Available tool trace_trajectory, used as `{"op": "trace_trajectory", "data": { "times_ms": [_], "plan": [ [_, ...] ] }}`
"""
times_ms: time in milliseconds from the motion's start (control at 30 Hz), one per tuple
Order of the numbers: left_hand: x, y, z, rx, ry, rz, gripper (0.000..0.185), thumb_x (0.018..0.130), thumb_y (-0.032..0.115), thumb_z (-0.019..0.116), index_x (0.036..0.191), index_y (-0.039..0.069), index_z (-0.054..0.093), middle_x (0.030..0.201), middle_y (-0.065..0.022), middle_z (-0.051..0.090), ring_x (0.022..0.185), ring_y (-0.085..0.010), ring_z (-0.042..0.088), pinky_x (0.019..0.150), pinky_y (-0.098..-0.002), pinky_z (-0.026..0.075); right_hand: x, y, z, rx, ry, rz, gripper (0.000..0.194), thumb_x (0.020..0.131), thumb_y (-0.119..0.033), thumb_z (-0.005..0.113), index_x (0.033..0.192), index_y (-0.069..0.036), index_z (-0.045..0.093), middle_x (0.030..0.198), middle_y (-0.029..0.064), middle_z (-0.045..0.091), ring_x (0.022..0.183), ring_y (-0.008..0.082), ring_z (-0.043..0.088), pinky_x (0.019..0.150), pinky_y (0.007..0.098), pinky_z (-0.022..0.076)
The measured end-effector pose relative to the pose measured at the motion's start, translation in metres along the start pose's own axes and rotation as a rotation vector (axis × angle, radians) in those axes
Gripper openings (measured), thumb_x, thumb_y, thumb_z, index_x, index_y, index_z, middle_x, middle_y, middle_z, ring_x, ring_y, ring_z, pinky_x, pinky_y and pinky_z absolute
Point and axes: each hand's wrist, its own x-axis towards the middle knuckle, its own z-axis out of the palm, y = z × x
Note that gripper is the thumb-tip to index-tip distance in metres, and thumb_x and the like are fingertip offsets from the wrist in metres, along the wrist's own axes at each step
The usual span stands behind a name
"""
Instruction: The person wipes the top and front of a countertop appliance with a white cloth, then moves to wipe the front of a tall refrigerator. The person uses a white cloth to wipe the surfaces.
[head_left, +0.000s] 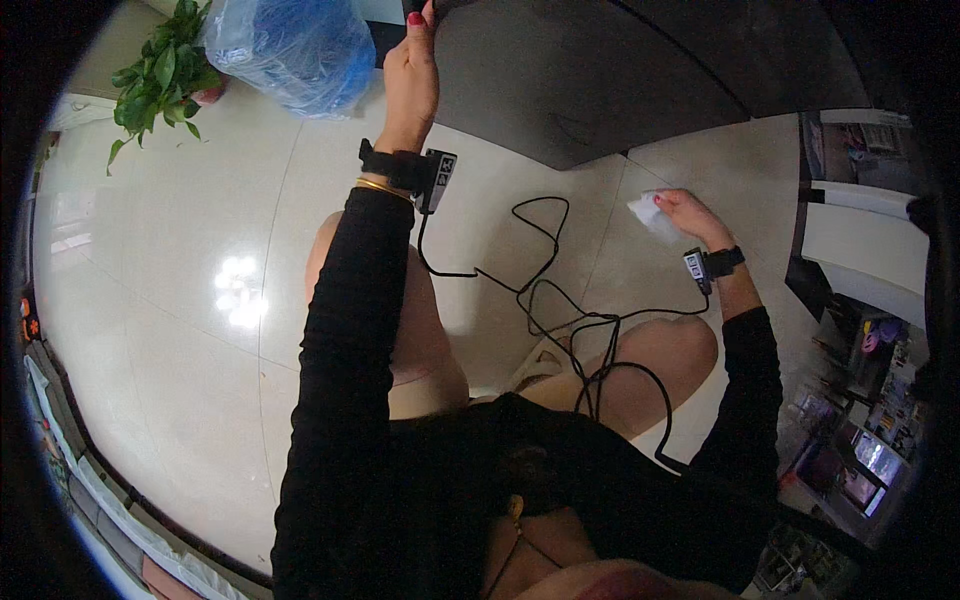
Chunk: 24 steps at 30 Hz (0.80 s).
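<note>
My left hand (412, 82) reaches up to the top of the picture. It grips the edge of a dark grey furniture panel (540, 90), thumb on the near side; the fingertips are partly cut off by the frame. Lower down on the right, my right hand (694, 214) pinches a crumpled white tissue (651, 212) above the tiled floor, apart from the panel. Each wrist wears a black strap with a small device, the left one (436, 180) and the right one (697, 271). A tangled black cable (559, 289) links to both devices and lies across my legs.
A blue plastic bag (292, 56) stands left of the panel, beside a leafy potted plant (165, 71). White-fronted furniture (862, 232) and shelves with small items (892, 382) line the right. A long seat with cushions (112, 510) curves along the lower left. The floor tiles (172, 225) are glossy.
</note>
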Motion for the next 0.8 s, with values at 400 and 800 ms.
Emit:
{"op": "trace_trajectory", "data": {
  "times_ms": [400,800],
  "plan": [
    [-0.005,-0.002,0.005,-0.009,0.031,-0.052,0.066,0.105,0.057,0.031,0.141,0.006,0.052,0.109,-0.0038,0.056,0.100,-0.0124,0.047,0.090,-0.0277,0.037,-0.036,-0.166,-0.001,0.675,0.072,-0.601,0.035,0.105,-0.017,0.048,0.129,0.008,0.056,0.116,0.0117,0.067,0.098,0.0187,0.067,0.090,0.0315,0.0530],
    [0.003,0.000,-0.003,-0.403,0.052,-0.113,0.073,0.104,0.058,0.030,0.132,-0.005,0.057,0.132,-0.0179,0.059,0.121,-0.0256,0.057,0.105,-0.0362,0.042,-0.002,-0.347,-0.042,-0.392,1.463,-1.100,0.040,0.092,-0.011,0.061,0.131,-0.002,0.058,0.136,0.0134,0.056,0.129,0.0285,0.051,0.109,0.0464,0.0365]
  ]
}}
